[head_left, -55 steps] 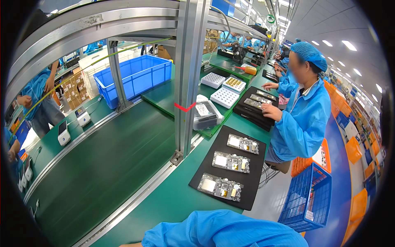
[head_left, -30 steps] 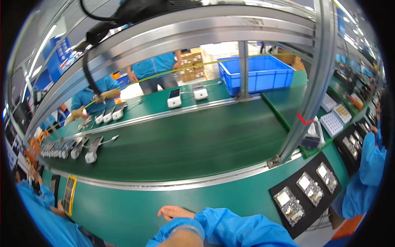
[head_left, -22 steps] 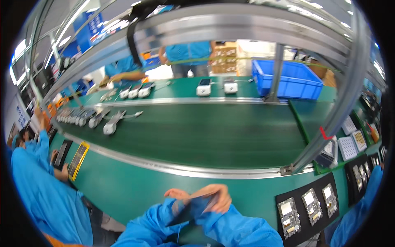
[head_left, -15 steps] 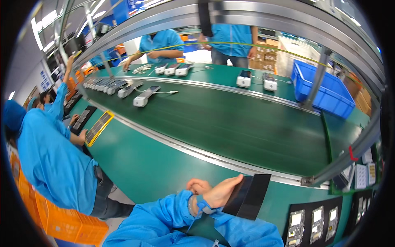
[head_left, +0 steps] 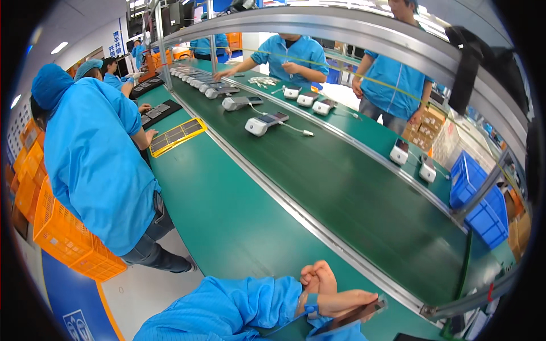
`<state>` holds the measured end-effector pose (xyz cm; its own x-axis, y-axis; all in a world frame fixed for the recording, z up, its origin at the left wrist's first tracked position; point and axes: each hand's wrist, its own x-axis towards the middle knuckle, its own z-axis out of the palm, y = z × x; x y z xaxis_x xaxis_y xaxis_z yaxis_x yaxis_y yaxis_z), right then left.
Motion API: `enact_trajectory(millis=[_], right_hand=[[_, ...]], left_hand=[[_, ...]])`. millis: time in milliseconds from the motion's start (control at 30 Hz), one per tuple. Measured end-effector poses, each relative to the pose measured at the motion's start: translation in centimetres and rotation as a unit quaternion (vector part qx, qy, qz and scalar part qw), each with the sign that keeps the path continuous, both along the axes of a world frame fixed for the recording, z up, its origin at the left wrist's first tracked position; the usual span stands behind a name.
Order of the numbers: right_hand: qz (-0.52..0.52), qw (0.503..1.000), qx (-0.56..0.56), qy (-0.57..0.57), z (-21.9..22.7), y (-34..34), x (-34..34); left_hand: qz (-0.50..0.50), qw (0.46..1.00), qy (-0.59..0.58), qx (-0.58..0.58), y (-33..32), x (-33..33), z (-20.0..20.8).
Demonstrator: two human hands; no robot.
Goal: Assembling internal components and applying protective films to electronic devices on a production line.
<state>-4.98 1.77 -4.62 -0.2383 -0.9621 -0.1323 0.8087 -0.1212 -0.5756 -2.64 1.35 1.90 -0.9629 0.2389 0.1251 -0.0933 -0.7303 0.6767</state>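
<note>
Dark flat panel (head_left: 358,314) grasped in the left hand (head_left: 340,302), beside a belt line

The panel lies at the lower right, over the near side of the workbench, tilted and partly blurred; whether it touches the sleeve beneath cannot be told. The left hand's fingers grip it along its upper side, and a blue strap (head_left: 311,305) circles that wrist. The right hand (head_left: 319,276), just beyond, has its fingers folded into a loose fist, with no object visible in it. Judged from this arrangement, the panel has been taken in hand but not set down; how much handling is complete or remains is not shown.

The green bench (head_left: 227,219) runs diagonally away, bordered by a metal rail (head_left: 318,228) and a dark green belt (head_left: 358,196). On the belt stand white terminals (head_left: 266,123), the nearest with a cable, ahead of a row of similar grey units (head_left: 199,83). Farther up the bench lie a yellow-edged panel (head_left: 177,137) and a black tray (head_left: 166,111), beside a co-worker in blue (head_left: 94,153).

Orange crates (head_left: 71,236) stand behind that co-worker. Across the belt are two more people (head_left: 293,59), a blue bin (head_left: 480,196) and cardboard boxes (head_left: 422,129); an aluminium beam (head_left: 341,25) spans the line above.
</note>
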Motion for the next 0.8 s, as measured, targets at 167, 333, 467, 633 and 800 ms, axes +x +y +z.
enact_trajectory(millis=[167, 333, 467, 633, 800], right_hand=[[0.015, 0.999, 0.037, -0.034, 0.2, 0.3, -0.9], [0.035, 0.998, 0.039, -0.028, 1.6, 0.7, 0.1], [0.027, 0.998, 0.044, -0.020, -0.2, 0.8, -0.7], [0.089, 0.990, -0.059, -0.089, -1.4, 0.5, -1.3], [0.097, 0.986, -0.071, -0.116, -0.3, 0.4, -1.2]], left_hand=[[-0.157, 0.961, 0.067, 0.220, 1.5, -4.7, -8.6], [-0.084, 0.996, -0.012, -0.012, -0.7, -0.2, -3.3], [-0.013, 0.992, -0.045, -0.119, -0.2, 0.9, -0.6], [-0.010, 0.997, 0.034, -0.069, 0.6, -0.1, -2.2], [-0.065, 0.997, 0.027, -0.004, 0.1, 0.2, -1.3]])
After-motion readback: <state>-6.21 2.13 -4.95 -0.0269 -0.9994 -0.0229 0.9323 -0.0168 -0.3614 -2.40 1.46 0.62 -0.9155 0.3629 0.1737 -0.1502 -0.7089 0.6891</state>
